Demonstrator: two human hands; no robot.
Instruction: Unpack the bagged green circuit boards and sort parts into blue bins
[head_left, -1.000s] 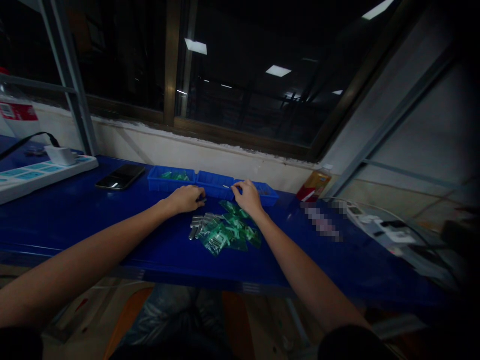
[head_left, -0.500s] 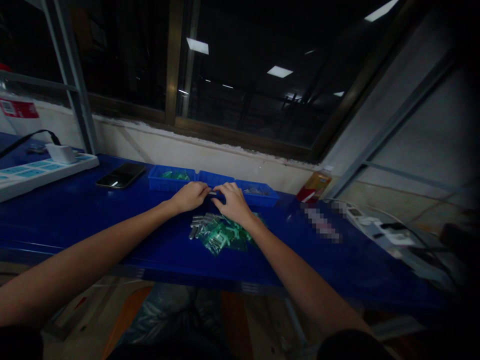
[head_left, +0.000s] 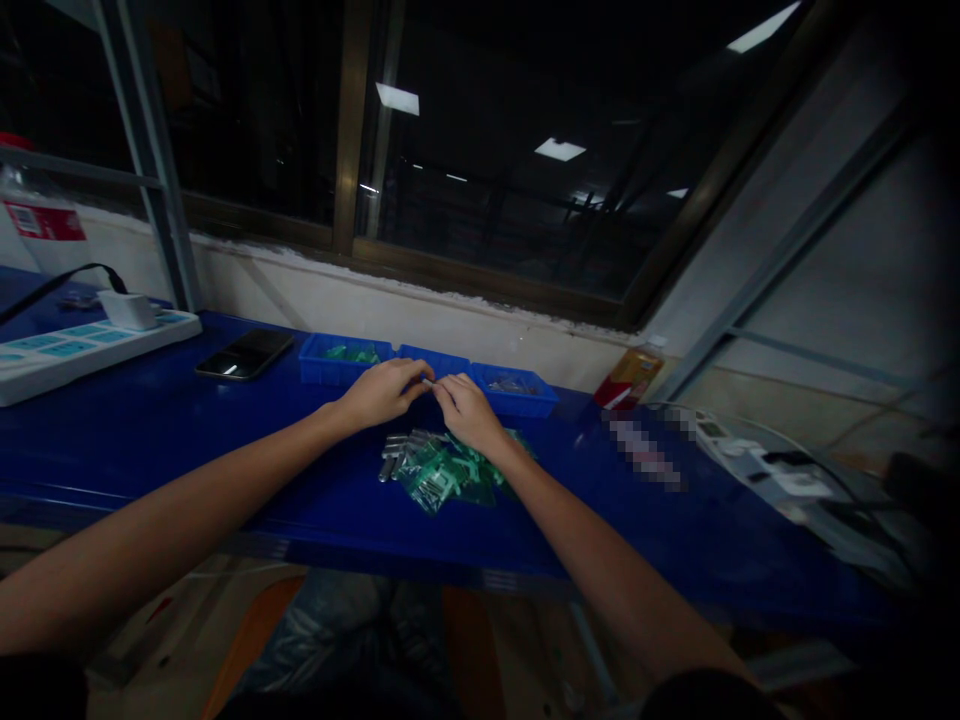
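My left hand [head_left: 384, 392] is closed, thumb and fingers pinching a small silvery rod-like piece [head_left: 427, 381]. From the other side my right hand [head_left: 469, 412] meets it with bent, closed fingers on the same piece; the fingertips hide most of it. Both hands are held just above the table, before the middle blue tray [head_left: 414, 353]. Close below them lies a pile of small clear bags with green contents [head_left: 448, 475]. Several short silvery metal cylinders [head_left: 388, 466] lie at the pile's left edge.
A left blue tray [head_left: 319, 374] holds green pieces; a right blue tray [head_left: 525, 405] holds small parts. Left of the trays are a phone [head_left: 246, 354] and a white power strip [head_left: 75, 350]. A drink bottle [head_left: 630, 375] and another power strip [head_left: 787, 475] are on the right.
My right hand has come from the middle and right trays leftward and down to my left hand. My left hand has moved slightly right, and both now meet at the small silvery piece.
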